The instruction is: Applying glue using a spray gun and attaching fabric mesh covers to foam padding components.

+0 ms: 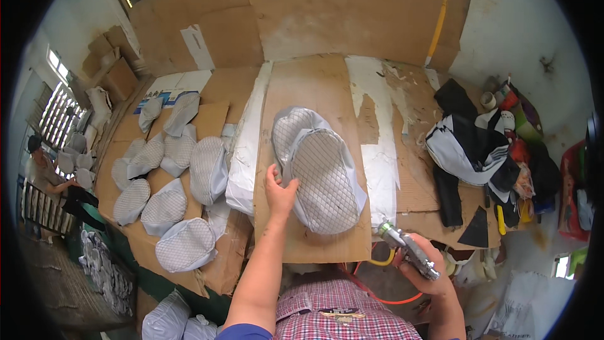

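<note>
My left hand (279, 192) grips the left edge of a grey oval quilted cover (325, 181) with a diamond stitch pattern, lying on a brown cardboard sheet (314, 82). A second similar cover (288, 124) lies partly under it, farther away. My right hand (430, 271) is closed around a metal spray gun (409, 249) with a yellow hose fitting, held off the near right corner of the cardboard, nozzle pointing up-left toward the cover.
Several more grey quilted covers (170, 170) lie spread on cardboard to the left. A pile of black and white clothing (469, 148) and clutter sits at the right. Cardboard panels (352, 19) line the back wall. Another person (53, 179) stands at far left.
</note>
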A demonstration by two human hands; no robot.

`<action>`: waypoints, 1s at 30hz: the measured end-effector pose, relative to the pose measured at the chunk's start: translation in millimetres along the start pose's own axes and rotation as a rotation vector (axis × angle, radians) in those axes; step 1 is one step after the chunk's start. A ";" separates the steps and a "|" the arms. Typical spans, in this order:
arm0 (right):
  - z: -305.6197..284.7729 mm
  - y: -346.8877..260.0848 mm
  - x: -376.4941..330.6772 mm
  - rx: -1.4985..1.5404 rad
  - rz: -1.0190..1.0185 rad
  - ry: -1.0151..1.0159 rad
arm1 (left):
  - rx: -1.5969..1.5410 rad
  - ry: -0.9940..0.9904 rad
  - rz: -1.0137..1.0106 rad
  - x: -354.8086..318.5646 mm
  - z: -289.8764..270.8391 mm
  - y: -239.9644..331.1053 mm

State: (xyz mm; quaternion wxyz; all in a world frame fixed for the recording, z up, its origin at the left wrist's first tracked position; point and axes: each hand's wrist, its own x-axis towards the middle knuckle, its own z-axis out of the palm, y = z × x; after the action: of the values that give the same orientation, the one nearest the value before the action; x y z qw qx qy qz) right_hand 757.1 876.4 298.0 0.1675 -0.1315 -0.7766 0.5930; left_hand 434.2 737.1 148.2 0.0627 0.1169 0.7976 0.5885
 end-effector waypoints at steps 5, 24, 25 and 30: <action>10.6 -15.3 -20.2 0.070 0.008 0.255 | 0.132 0.044 0.097 -13.5 -12.1 -13.5; 36.0 -56.2 -146.7 -0.026 0.074 0.184 | 0.217 0.075 -0.211 -74.6 -133.0 -158.9; 42.6 -61.1 -150.4 0.012 0.083 0.178 | 0.202 0.109 -0.253 -79.4 -144.3 -168.6; 36.7 -69.5 -181.9 -0.191 0.249 0.224 | 0.220 0.098 -0.424 -99.1 -179.5 -157.1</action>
State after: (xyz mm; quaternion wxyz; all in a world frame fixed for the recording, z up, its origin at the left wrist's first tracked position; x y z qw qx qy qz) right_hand 906.9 752.7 337.3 0.1652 -0.3069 -0.7835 0.5144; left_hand 469.5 501.4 48.5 0.1332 -0.0757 0.8657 0.4766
